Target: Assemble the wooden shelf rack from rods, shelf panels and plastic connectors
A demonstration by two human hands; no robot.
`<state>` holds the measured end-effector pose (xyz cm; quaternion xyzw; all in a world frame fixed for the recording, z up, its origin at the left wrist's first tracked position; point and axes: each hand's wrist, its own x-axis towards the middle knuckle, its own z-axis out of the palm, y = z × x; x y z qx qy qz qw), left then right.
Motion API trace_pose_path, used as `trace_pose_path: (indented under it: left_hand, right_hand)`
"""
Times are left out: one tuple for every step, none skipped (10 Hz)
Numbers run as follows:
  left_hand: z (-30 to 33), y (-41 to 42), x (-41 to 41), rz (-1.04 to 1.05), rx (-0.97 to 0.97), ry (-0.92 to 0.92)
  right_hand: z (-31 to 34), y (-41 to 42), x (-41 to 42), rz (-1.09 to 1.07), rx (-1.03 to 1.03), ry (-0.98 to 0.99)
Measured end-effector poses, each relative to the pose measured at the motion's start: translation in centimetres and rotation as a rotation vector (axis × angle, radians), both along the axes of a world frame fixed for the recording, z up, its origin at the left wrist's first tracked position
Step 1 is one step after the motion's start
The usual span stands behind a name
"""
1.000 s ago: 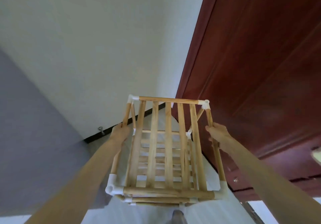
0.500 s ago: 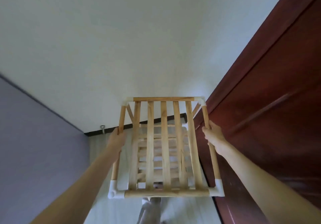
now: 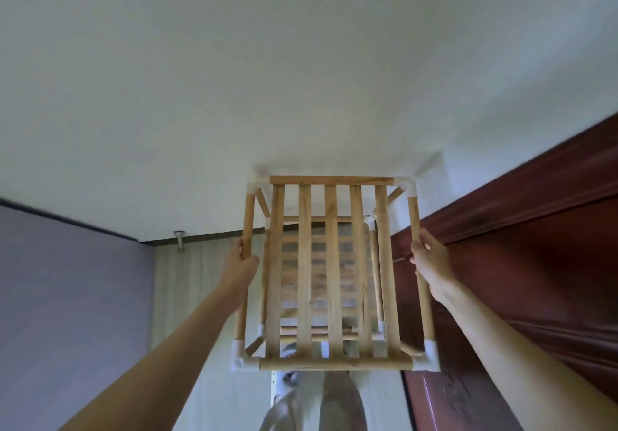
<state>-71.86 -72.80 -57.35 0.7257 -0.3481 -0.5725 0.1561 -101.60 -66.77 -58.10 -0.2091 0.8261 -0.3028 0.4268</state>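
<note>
Shelf rack (image 3: 331, 273) held between two hands.
Left hand (image 3: 241, 265) and right hand (image 3: 429, 263) each wrap fingers round a side rod.

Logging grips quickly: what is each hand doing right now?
Left hand: closed on the rack's left side rod.
Right hand: closed on the right side rod.

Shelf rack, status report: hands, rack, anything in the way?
Left hand and right hand each grip a side rod. Shelf rack assembled, held up off the floor. Dark red door close on the right.
</note>
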Motion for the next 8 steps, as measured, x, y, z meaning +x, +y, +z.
trace_pose_path:
  left_hand:
    - [-1.1, -0.8, -0.8, 0.002, 0.004, -0.019]
    - [-1.9, -1.2, -1.4, -0.009, 0.024, -0.035]
    - [-2.6, -1.5, -1.7, -0.001, 0.107, -0.036]
    - [-3.2, -1.7, -2.2, 0.008, 0.149, -0.020]
    - [-3.3, -1.8, -2.9, 0.009, 0.145, -0.018]
    - [-3.3, -1.5, -3.0, -0.030, 0.157, -0.038]
    - [-2.1, -1.2, -2.9, -0.122, 0.203, -0.073]
    - [0.4, -1.2, -3.4, -0.184, 0.188, -0.124]
  right_hand:
    - [-0.8, -1.5, -0.9, 0.030, -0.012, -0.012]
    - [-1.5, -2.5, -1.5, 0.050, -0.009, -0.050]
    - [-2.0, -2.9, -1.8, 0.072, -0.016, -0.084]
    - [-2.8, -3.3, -2.6, 0.064, -0.045, -0.080]
    - [-2.9, -3.8, -3.5, 0.095, -0.014, -0.095]
    - [-2.4, -3.6, -3.6, 0.189, 0.041, -0.125]
    - [-0.3, -3.8, -3.6, 0.308, 0.175, -0.154]
    - [3.1, -4.9, -3.4, 0.357, 0.186, -0.171]
